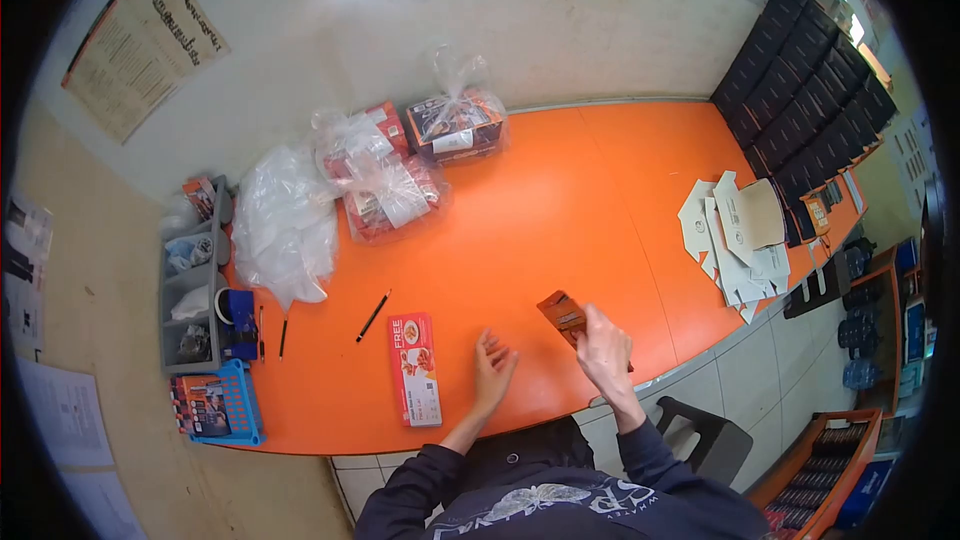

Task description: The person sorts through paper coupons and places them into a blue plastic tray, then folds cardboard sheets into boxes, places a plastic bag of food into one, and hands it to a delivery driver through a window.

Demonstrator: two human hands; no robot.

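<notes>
In the head view my right hand [602,352] is closed around a flat, dark orange-brown printed packet [562,314], held above the orange table near its front edge. Part of the packet is hidden behind my fingers. My left hand [492,372] hovers over the table to the left of it, fingers apart and nothing in them. Left of that hand lies a red and white printed leaflet or stack of leaflets [415,370] with food pictures and the word FREE. A black pencil [374,316] rests just beyond it.
Clear plastic bags [285,225] and bagged boxes [455,128] lie at the back left. A grey compartment tray [222,230] and blue basket [240,400] line the left edge. Flattened white cartons [735,235] and stacked black boxes [800,80] occupy the right. A stool [715,440] stands below.
</notes>
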